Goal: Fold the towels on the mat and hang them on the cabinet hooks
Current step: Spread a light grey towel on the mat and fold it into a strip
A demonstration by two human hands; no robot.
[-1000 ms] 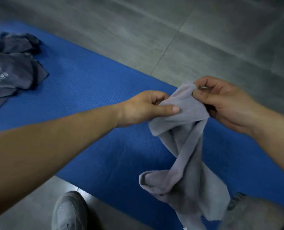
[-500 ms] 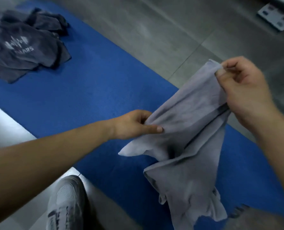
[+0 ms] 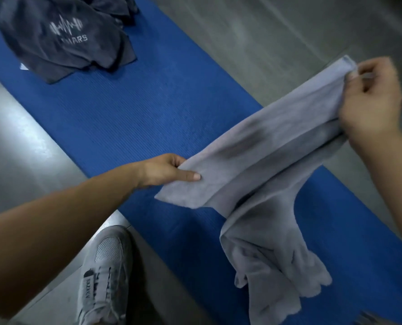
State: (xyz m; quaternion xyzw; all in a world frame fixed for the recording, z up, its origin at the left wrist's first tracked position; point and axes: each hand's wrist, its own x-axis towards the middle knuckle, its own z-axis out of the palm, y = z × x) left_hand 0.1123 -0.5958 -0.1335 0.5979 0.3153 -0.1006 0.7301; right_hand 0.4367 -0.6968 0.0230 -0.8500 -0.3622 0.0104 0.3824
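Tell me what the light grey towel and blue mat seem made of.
Light grey towel: soft, matte, probably microfibre or terry; it drapes limply with a fuzzy nap. Blue mat: likely foam or rubber, matte, with fine ribbed lines.

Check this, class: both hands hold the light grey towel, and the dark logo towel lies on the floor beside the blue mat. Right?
No. In the head view the dark logo towel lies on the blue mat, not the floor. Left hand and right hand do hold the light grey towel.

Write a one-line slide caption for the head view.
Left hand and right hand hold a light grey towel stretched over the blue mat; a dark towel lies crumpled beyond.
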